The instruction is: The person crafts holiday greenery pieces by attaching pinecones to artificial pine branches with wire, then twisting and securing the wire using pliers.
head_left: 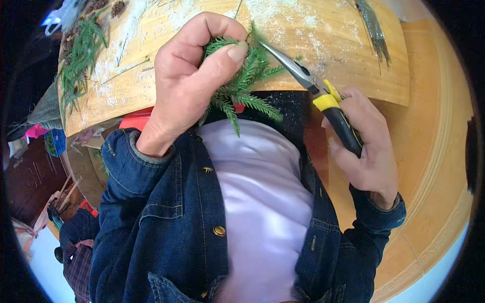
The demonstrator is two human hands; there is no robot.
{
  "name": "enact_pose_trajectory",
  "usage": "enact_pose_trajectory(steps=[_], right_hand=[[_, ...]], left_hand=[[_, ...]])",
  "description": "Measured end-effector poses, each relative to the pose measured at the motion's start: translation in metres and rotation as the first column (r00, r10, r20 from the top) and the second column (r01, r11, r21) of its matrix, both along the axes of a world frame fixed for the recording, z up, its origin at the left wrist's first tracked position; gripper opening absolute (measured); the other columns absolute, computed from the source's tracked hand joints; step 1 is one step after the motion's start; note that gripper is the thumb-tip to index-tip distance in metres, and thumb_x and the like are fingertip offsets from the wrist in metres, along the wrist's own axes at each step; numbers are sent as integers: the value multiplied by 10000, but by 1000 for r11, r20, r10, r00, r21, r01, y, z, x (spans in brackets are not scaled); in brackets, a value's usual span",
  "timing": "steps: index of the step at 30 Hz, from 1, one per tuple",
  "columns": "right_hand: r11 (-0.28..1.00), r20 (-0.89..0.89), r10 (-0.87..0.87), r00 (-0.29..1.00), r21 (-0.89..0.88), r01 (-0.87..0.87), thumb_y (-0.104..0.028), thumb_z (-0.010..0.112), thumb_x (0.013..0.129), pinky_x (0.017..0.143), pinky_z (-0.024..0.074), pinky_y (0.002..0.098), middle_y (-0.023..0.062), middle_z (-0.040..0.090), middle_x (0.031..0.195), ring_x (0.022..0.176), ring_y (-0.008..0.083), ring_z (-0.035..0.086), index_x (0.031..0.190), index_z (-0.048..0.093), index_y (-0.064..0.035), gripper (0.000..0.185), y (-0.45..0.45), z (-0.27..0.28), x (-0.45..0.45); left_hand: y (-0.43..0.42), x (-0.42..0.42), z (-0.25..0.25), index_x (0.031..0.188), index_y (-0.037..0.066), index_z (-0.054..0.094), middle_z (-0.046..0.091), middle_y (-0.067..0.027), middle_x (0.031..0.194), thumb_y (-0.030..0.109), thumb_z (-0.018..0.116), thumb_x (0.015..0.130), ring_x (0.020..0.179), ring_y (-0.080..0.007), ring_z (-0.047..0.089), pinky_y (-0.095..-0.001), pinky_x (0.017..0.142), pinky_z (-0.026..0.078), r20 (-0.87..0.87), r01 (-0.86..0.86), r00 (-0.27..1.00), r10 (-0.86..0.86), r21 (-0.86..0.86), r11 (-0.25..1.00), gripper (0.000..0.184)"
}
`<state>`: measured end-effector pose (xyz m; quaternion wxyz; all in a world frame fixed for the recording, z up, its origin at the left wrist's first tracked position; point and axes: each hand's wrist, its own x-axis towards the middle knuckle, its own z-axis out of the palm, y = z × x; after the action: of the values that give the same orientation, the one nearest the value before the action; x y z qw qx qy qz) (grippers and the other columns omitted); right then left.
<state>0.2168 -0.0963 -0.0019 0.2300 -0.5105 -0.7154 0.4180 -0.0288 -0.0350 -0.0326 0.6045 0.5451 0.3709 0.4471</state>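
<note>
My left hand (189, 76) pinches a bunch of green artificial-looking pine sprigs (250, 76) between thumb and forefinger, above the near edge of the wooden board. The sprigs fan out downward and to the right; their held end is hidden behind my fingers. In my right hand (366, 139) are needle-nose pliers (331, 103) with yellow and black handles, my fingers wrapped round the grips. The plier tips point up and left and reach the top of the sprigs, close to my left fingertips. Whether the jaws grip anything there is too small to tell.
White flakes lie scattered over the wooden board (394, 83). More green sprigs (83, 55) and a pine cone (117, 8) are at its left side. A bundle of thin dark wires (375, 33) lies at the right. A red object (135, 119) shows beneath the board's near edge.
</note>
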Motion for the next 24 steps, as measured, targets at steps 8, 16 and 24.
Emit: enact_pose_trajectory(steps=[8,16,24], right_hand=[[1000,-51,13,999,-13,-14,-46,522,616,676,362,277,114,444,828,751,229,456,817,524,-5,205,1,-7,3],[993,-73,-64,995,93,70,-99,560,606,713,363,293,118,461,832,776,248,465,815,532,-8,230,-3,-1,8],[1000,-60,10,998,16,-9,-83,552,584,720,360,298,132,466,834,783,268,460,810,537,-7,239,2,-9,9]], left_hand=[[4,7,-8,1058,-13,552,555,8,905,74,577,846,766,-57,481,-186,687,390,-183,43,983,21,341,939,230],[3,3,-5,1069,0,558,557,19,910,75,590,837,780,-36,472,-168,667,359,-250,-94,963,105,57,994,246],[1,11,-1,1058,2,579,549,32,868,78,585,829,754,-31,467,-158,664,344,-239,-25,970,54,125,992,241]])
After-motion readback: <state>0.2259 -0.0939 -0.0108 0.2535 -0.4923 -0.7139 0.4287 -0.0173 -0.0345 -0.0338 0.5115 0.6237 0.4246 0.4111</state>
